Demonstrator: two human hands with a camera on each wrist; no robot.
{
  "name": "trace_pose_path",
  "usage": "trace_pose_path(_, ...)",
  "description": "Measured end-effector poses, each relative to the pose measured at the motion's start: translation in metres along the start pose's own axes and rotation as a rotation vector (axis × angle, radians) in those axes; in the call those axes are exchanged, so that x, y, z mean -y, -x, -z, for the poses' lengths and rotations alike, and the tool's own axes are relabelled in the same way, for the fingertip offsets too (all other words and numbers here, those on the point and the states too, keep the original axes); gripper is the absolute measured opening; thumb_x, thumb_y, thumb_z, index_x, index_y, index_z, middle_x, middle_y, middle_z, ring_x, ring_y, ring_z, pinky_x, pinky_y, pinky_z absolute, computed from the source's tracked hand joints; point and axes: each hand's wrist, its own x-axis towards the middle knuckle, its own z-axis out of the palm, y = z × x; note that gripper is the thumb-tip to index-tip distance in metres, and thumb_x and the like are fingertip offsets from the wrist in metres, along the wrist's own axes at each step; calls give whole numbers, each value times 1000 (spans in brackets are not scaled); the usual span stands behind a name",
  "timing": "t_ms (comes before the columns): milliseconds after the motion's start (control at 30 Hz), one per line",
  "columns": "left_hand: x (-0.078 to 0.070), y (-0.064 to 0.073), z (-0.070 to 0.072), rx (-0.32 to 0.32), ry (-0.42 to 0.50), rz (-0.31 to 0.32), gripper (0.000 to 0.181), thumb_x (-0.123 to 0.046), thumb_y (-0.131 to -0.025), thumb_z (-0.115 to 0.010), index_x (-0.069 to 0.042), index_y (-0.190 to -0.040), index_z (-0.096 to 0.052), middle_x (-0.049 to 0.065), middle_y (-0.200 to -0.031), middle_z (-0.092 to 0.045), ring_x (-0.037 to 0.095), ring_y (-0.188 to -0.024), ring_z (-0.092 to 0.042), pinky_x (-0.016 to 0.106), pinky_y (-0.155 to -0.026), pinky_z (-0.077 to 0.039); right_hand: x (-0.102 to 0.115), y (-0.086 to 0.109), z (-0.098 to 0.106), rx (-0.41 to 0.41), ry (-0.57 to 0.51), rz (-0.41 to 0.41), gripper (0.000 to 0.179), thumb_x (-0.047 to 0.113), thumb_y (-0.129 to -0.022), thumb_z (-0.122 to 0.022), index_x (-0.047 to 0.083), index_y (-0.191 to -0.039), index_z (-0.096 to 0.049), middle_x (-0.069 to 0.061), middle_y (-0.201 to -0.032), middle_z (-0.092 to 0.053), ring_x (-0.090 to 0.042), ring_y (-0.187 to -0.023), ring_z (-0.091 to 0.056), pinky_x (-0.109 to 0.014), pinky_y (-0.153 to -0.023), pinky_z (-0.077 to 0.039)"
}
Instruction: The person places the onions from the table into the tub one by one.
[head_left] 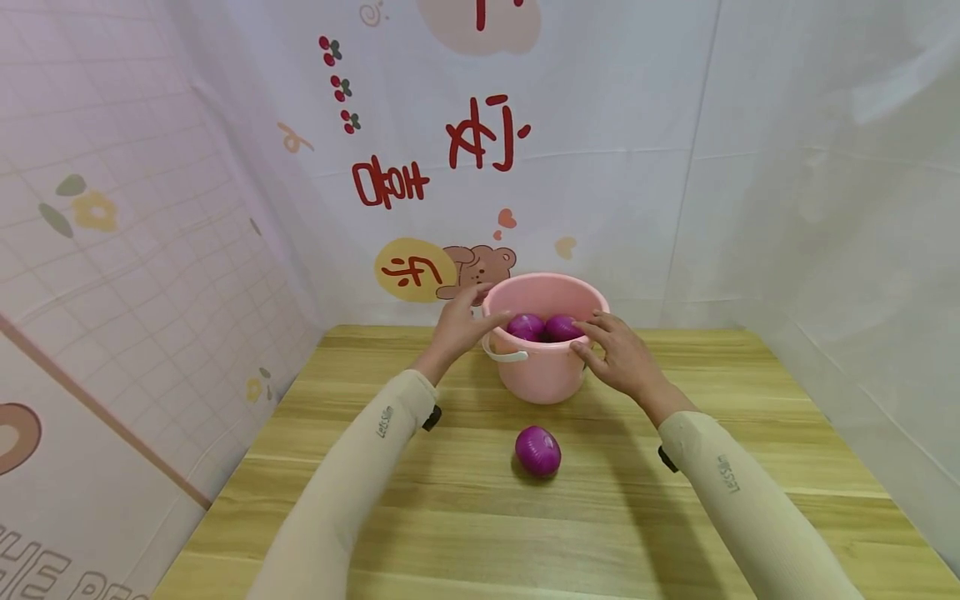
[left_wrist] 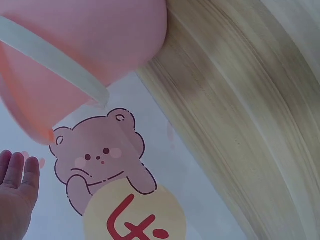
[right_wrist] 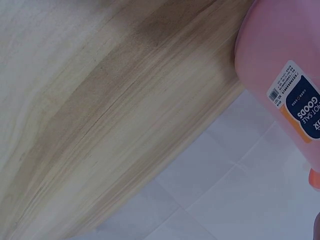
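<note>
A pink bucket (head_left: pixel 540 375) stands upright on the wooden table, its white handle (head_left: pixel 513 357) hanging at the left front. Inside it lie two red onions, one on the left (head_left: pixel 526 326) and one on the right (head_left: pixel 562 327). My left hand (head_left: pixel 454 327) is at the bucket's left rim, thumb toward the opening; its fingers (left_wrist: pixel 31 175) look straight in the left wrist view. At the right rim is my right hand (head_left: pixel 621 354), fingers loosely extended over the edge; whether they touch it is unclear. Another red onion (head_left: pixel 537 452) lies on the table before the bucket.
The wooden table (head_left: pixel 450 508) reaches back to a white printed curtain (head_left: pixel 615 183) close behind the bucket. A gridded curtain (head_left: pixel 127 167) hangs along the left side and a plain white one (head_left: pixel 847 250) along the right. A label (right_wrist: pixel 300 102) shows on the bucket's side.
</note>
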Motion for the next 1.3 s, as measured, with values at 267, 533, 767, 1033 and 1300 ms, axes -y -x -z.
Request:
trace_pose_path(267,10,8,6,8,-12,6,76,-64,-69,-63,-23,-131,-46,3,-126,-52,20,-115,-45,41,-93,-37,-2,1,-2,-1,1,-2,46,42,-88,-55,11,-122,-58,-14,-125,-50,-33,-124,-35,-53,-96,-31)
trace_pose_path(533,23,26,15,-4,-5,21,66,-47,-76,-68,-21,-132,-46,3,-131,-48,16,-117,-43,37,-94,-37,-2,1,-2,1,4,0,45,41,-89,-54,11,-122,-58,-14,-126,-49,-34,-123,-35,-53,-96,-31)
trace_pose_path(767,40,41,18,38,-4,83,66,-45,-79,-66,-18,-134,-42,4,-130,-48,16,-118,-42,37,-95,-37,-2,0,-2,-8,3,5,45,41,-89,-54,10,-121,-58,-15,-125,-50,-34,-123,-36,-53,-95,-32)
trace_pose_path(1033,57,58,2,107,-6,106,68,-48,-77,-67,-16,-132,-45,1,-126,-50,15,-116,-44,37,-94,-39,-3,0,-3,2,11,-1,45,42,-89,-54,12,-123,-57,-13,-126,-49,-33,-124,-35,-53,-96,-31)
trace_pose_path(1300,60,73,-19,195,-27,91,65,-45,-77,-68,-14,-130,-47,4,-124,-52,20,-115,-46,38,-92,-41,-1,0,-2,3,11,3,45,41,-89,-53,12,-122,-58,-15,-126,-49,-33,-123,-36,-52,-96,-32)
